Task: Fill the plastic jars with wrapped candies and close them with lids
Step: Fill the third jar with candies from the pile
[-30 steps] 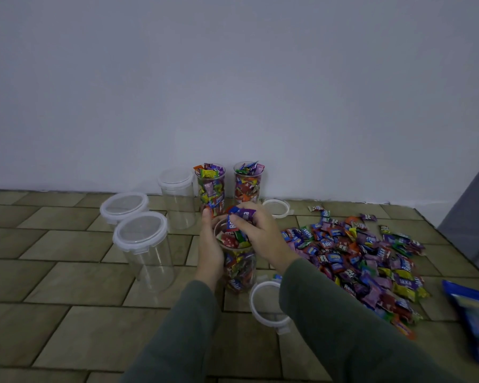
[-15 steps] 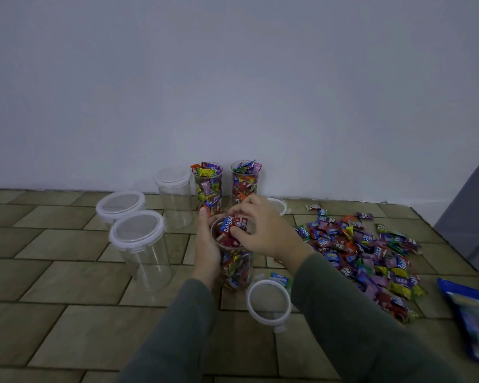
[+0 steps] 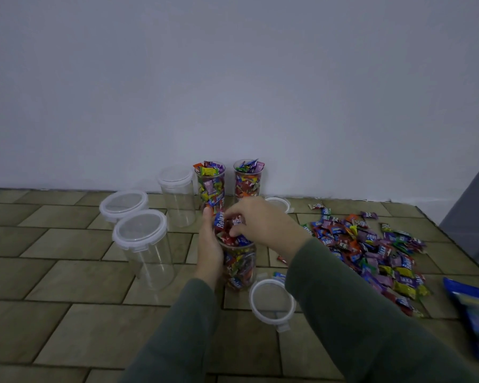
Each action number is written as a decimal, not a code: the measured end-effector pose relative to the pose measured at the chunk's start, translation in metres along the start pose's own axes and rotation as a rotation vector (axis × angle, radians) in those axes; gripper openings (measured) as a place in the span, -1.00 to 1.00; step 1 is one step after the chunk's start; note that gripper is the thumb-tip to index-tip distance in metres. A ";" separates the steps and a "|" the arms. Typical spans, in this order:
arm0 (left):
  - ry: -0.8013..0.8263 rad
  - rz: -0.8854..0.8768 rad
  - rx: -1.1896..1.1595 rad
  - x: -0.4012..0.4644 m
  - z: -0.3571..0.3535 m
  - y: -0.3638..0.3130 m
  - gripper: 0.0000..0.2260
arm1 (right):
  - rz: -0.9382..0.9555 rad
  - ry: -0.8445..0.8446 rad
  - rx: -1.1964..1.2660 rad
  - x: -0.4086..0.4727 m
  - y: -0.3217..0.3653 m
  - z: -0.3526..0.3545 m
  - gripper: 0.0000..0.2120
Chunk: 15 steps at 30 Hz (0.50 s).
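The jar in hand [image 3: 239, 268] stands on the tiled floor [image 3: 67, 272] near the centre, packed with wrapped candies that heap above its rim. The left hand [image 3: 210, 252] wraps its side, fingers curled round the wall and gripping it. The right hand [image 3: 260, 223] is over the mouth, fingers bent down onto the top candies; whether they pinch one or only press the heap cannot be told. This jar has no lid on. A loose lid [image 3: 271, 302] lies flat on the floor just right of and nearer than it.

Progress, as judged: filling of this jar looks about complete; closing it remains. Two filled jars, the left one [image 3: 210, 186] and the right one [image 3: 248, 179], stand against the far wall, both heaped with candies and both unlidded. Another loose lid [image 3: 278, 204] lies near them, partly hidden behind the right hand. So three jars hold candy and none is closed yet.

Three empty jars stand to the left, each with its lid on: the nearest [image 3: 144, 250], one behind it [image 3: 123, 203], and one beside the filled pair [image 3: 177, 194]. These look still to be opened, filled and closed.

The candy pile [image 3: 371, 252] spreads across the floor to the right, a large supply. A blue bag [image 3: 473, 313] lies at the right edge, contents unclear.
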<state>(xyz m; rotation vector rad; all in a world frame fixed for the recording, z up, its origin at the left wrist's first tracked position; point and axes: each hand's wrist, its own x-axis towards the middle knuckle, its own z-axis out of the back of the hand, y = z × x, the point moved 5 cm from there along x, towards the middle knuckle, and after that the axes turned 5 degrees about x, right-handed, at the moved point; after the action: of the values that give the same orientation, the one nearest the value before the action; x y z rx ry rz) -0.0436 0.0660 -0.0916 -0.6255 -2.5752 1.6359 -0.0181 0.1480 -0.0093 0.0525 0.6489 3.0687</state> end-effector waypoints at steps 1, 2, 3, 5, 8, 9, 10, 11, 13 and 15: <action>0.001 0.000 -0.005 0.000 0.000 0.000 -0.49 | 0.002 -0.023 -0.018 -0.001 -0.001 0.002 -0.55; 0.009 -0.002 -0.013 0.000 -0.001 0.000 -0.51 | 0.002 -0.014 -0.042 0.000 -0.002 0.002 -0.52; 0.013 -0.007 -0.012 0.000 -0.001 0.000 -0.52 | 0.007 0.011 -0.067 0.000 -0.002 0.001 -0.50; -0.003 -0.011 0.011 0.001 0.000 0.000 -0.51 | 0.029 0.038 -0.100 0.000 0.000 -0.002 -0.49; -0.032 -0.005 0.020 0.002 0.002 0.000 -0.45 | 0.067 0.059 -0.141 0.001 0.003 -0.009 -0.55; -0.041 -0.004 0.014 0.003 0.003 0.001 -0.44 | 0.073 0.082 -0.155 0.001 0.004 -0.012 -0.58; -0.049 -0.002 0.005 0.003 0.002 0.000 -0.44 | 0.074 0.104 -0.164 0.001 0.005 -0.014 -0.61; -0.060 -0.003 0.002 0.003 0.002 0.000 -0.44 | 0.073 0.124 -0.170 0.000 0.005 -0.015 -0.65; -0.066 -0.013 0.016 0.005 0.003 0.001 -0.44 | 0.065 0.156 -0.187 0.000 0.005 -0.014 -0.69; -0.054 -0.026 0.037 0.006 0.004 0.003 -0.42 | 0.035 0.191 -0.195 -0.002 0.004 -0.011 -0.68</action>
<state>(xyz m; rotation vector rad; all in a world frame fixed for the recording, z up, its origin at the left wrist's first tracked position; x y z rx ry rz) -0.0493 0.0654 -0.0973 -0.5513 -2.5719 1.7111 -0.0168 0.1398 -0.0174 -0.2344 0.3519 3.1789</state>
